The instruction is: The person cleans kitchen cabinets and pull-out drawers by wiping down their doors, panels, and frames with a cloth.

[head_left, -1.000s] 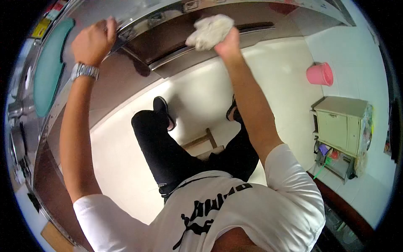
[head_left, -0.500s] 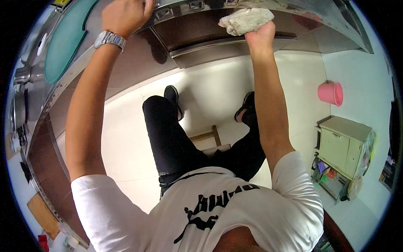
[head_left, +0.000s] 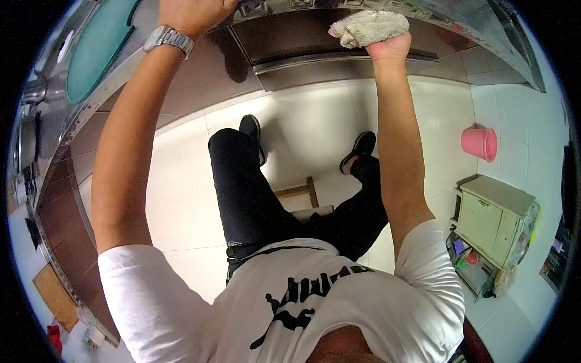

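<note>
At the upper right, a folded whitish cloth (head_left: pixel 370 28) lies over the fingers of my right hand (head_left: pixel 391 48), which grips it against the dark brown cabinet front (head_left: pixel 278 39). Only the palm side near the wrist shows; the cloth covers the fingers. My left hand (head_left: pixel 195 13), with a metal watch (head_left: pixel 169 41) at its wrist, is up by the counter's edge at the top. The frame's border cuts off most of its fingers, so whether they hold anything is hidden.
A teal board (head_left: pixel 100 54) lies on the counter at left. On the right stand a pink bucket (head_left: pixel 478 144) by the wall and a pale green cabinet (head_left: pixel 490 215). A wooden stool (head_left: pixel 311 193) is partly visible between my legs.
My right hand and the cloth have shifted a little to the right along the cabinet front. My left hand has moved slightly up and right, partly out of frame.
</note>
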`<state>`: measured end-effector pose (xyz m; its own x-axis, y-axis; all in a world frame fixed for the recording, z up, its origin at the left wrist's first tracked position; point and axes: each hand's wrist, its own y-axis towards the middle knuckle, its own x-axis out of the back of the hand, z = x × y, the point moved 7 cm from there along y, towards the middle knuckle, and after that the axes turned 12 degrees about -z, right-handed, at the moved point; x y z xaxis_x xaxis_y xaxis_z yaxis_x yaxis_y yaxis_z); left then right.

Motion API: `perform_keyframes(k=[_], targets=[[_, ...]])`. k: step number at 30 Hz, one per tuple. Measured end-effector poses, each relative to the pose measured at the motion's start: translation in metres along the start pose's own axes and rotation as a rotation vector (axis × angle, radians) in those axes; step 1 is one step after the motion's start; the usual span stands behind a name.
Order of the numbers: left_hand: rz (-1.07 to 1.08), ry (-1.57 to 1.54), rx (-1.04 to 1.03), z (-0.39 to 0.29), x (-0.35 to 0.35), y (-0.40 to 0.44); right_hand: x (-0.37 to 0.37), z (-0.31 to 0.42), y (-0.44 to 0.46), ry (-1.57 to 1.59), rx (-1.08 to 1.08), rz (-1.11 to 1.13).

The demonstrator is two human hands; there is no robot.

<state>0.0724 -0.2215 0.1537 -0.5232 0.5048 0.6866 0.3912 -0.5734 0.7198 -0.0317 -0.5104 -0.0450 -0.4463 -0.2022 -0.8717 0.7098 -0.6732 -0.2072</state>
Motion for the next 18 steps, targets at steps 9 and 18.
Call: perform_keyframes(k=[9,18], targets=[[0.035,-0.021,-0.026,0.004,-0.009,0.005,0.005,0.002,0.007,0.045,-0.088,0.073],[0.052,0.008,0.035,0.004,-0.004,0.005,-0.026,0.008,-0.06,0.042,-0.165,0.194]])
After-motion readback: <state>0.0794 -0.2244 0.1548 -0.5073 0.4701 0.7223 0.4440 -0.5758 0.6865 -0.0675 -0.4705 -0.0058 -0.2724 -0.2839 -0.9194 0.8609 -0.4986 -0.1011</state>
